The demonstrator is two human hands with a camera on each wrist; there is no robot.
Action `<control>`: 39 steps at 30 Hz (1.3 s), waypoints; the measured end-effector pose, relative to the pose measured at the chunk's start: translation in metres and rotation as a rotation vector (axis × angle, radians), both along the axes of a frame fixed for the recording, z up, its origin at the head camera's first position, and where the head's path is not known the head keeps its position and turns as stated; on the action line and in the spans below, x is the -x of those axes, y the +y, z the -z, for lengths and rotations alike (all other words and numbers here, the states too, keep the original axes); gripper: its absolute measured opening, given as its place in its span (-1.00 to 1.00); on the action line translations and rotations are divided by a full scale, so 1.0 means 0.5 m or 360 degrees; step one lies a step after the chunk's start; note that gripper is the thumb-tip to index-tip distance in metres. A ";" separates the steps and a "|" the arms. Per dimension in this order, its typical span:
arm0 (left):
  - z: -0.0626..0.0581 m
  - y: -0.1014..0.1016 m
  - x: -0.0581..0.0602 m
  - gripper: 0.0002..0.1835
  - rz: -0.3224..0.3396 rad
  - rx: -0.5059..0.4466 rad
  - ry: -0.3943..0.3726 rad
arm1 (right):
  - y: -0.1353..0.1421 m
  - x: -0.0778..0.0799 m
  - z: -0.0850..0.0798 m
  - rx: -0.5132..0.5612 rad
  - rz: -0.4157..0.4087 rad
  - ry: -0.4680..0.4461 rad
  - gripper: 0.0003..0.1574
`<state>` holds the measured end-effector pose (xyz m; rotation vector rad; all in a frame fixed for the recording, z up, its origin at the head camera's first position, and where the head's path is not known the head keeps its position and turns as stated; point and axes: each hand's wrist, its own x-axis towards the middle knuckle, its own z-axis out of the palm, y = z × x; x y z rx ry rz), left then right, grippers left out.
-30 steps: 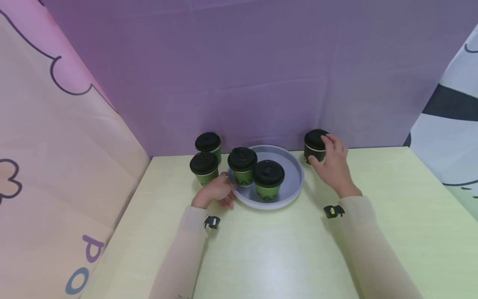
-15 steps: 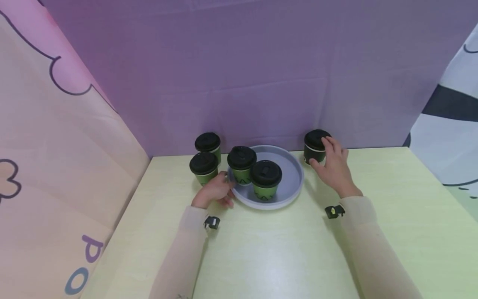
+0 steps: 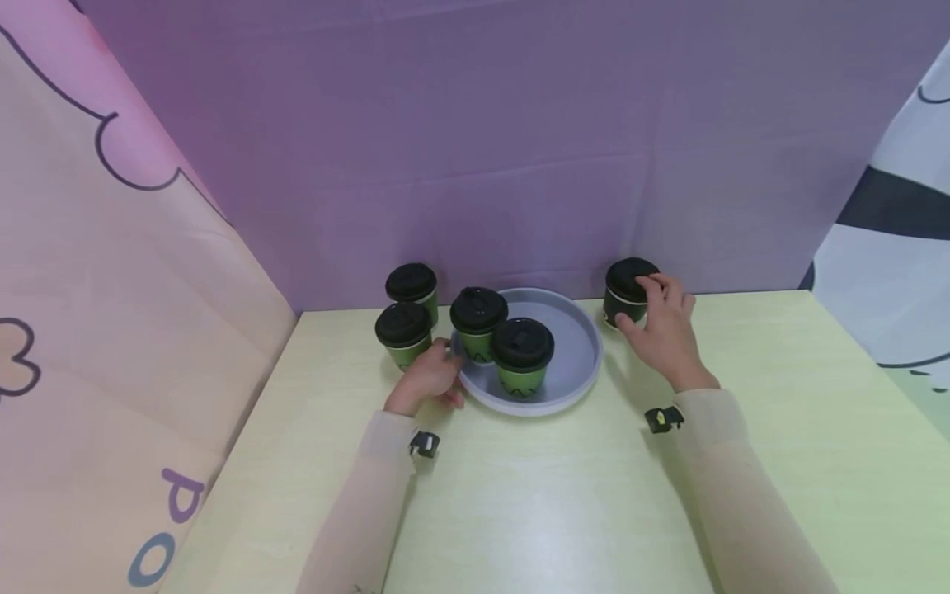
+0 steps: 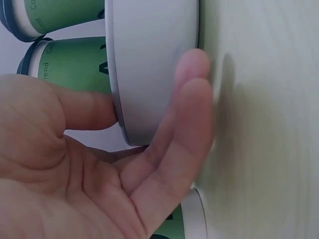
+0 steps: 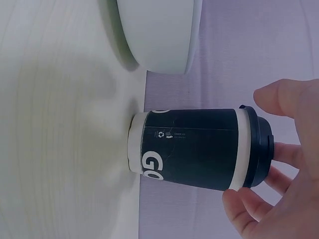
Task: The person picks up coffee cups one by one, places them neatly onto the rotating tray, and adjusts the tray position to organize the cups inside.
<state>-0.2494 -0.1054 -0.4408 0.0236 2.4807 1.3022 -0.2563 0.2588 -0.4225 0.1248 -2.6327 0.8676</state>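
My left hand (image 3: 426, 379) grips the near-left edge of a round grey tray (image 3: 580, 351). The left wrist view shows the thumb on the rim and fingers along the outer wall. Two green paper cups with black lids stand on it, a front cup (image 3: 522, 356) and a left cup (image 3: 478, 322). My right hand (image 3: 665, 340) is at a dark paper cup (image 5: 192, 149) standing upright right of the tray. Its fingers reach round the far side of the black lid (image 5: 259, 152), while the thumb stays apart from it. Whether the fingertips touch is unclear.
Two more lidded green cups, a near one (image 3: 403, 334) and a far one (image 3: 412, 289), stand left of the tray, close to my left hand. A purple cloth wall (image 3: 475, 165) rises behind the pale wooden table (image 3: 549, 503).
The front cup on the tray has shifted left and the left cup slightly back, as if the tray turned a little. My right hand has hardly moved.
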 end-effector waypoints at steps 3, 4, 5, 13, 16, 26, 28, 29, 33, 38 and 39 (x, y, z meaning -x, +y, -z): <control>0.004 0.001 0.001 -0.40 -0.0013 0.0002 0.0020 | -0.001 0.000 0.001 0.0005 0.0010 0.0032 -0.18; 0.005 0.001 0.002 -0.40 -0.0018 0.0007 0.0027 | -0.001 0.001 0.001 0.0007 0.0015 0.0047 -0.20; 0.006 0.001 0.002 -0.40 -0.0020 0.0011 0.0036 | -0.001 0.001 0.001 0.0011 0.0021 0.0059 -0.21; 0.000 -0.003 -0.002 -0.36 0.0012 0.0067 0.0020 | -0.003 0.003 0.004 0.0027 0.0058 0.0078 -0.26; -0.006 -0.004 -0.006 -0.36 0.0068 0.0046 -0.0018 | -0.003 0.003 0.005 0.0036 0.0064 0.0082 -0.27; -0.012 -0.002 -0.009 -0.43 0.0196 0.0028 -0.0064 | -0.007 0.002 0.004 0.0084 0.0078 0.0079 -0.29; -0.011 -0.002 -0.009 -0.44 0.0206 0.0039 -0.0056 | -0.008 0.003 0.005 0.0089 0.0085 0.0085 -0.29; -0.011 -0.002 -0.009 -0.43 0.0209 0.0040 -0.0049 | -0.009 0.003 0.005 0.0092 0.0090 0.0089 -0.29; -0.013 0.000 -0.009 -0.43 0.0205 0.0044 -0.0038 | -0.011 0.004 0.007 0.0093 0.0116 0.0091 -0.30; -0.013 0.001 -0.009 -0.44 0.0188 0.0048 -0.0038 | -0.012 0.004 0.008 0.0103 0.0155 0.0060 -0.31; -0.013 0.002 -0.009 -0.45 0.0186 0.0045 -0.0035 | -0.011 0.003 0.009 0.0104 0.0161 0.0058 -0.32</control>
